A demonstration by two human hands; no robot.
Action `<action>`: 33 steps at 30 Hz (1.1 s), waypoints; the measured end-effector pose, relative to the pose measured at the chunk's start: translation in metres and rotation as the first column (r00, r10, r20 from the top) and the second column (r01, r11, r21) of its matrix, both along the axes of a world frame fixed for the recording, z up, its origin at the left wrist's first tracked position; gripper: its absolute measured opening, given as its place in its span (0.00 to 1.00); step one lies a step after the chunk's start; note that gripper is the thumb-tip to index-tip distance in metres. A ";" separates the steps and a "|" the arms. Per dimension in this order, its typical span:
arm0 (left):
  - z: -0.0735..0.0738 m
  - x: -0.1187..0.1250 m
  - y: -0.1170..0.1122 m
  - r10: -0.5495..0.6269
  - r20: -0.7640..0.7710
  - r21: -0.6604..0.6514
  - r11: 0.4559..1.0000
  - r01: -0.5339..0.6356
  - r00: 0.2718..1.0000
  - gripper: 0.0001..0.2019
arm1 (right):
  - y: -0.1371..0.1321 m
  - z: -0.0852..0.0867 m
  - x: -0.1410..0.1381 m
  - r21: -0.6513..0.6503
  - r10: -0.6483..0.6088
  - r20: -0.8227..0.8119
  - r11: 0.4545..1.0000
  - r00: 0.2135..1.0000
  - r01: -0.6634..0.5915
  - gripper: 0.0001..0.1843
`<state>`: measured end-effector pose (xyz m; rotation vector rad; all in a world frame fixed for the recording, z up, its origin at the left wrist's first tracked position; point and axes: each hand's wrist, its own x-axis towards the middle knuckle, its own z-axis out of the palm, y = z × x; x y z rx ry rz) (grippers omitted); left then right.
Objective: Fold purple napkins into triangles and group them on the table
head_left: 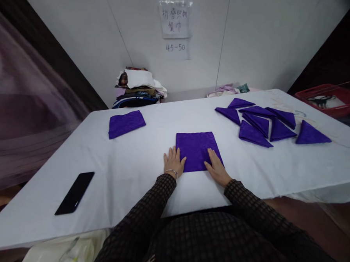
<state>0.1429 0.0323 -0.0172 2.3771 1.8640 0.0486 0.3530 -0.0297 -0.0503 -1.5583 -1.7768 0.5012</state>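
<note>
A purple cloth napkin (194, 149), folded to a near square, lies flat on the white-covered table in front of me. My left hand (173, 162) rests flat at its near left edge, fingers spread, partly on the tablecloth; a bracelet circles that wrist. My right hand (217, 168) lies over the napkin's near right corner with its fingers stretched out. Neither hand grips anything. Several purple napkins folded into triangles (254, 129) are grouped at the right. Another folded purple napkin (127, 123), roughly rectangular, lies at the far left.
A black phone-like slab (74, 193) lies on the white tablecloth (125, 183) at the near left. Piled clothes (140, 88) stand behind the table's back edge. A red basket (335, 100) holding black-handled scissors is at the far right. Paper signs (175, 23) hang on the wall.
</note>
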 end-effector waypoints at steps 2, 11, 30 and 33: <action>0.000 -0.011 0.001 0.022 -0.018 0.000 1.000 -0.022 1.000 0.33 | 0.000 0.000 0.000 0.002 0.000 0.002 1.000 1.000 0.000 0.35; 0.010 -0.014 0.001 0.031 -0.025 0.080 0.996 -0.028 0.999 0.31 | 0.001 0.001 -0.003 -0.045 0.013 0.131 0.999 0.991 -0.007 0.30; -0.006 0.008 0.000 -0.199 0.053 0.029 0.980 0.198 0.979 0.32 | 0.058 0.067 -0.025 -0.187 0.345 0.281 0.935 0.896 -0.302 0.38; -0.006 0.008 0.001 -0.209 0.063 0.029 0.978 0.207 0.976 0.32 | 0.090 0.077 -0.067 -0.197 0.465 0.340 0.885 0.817 -0.422 0.39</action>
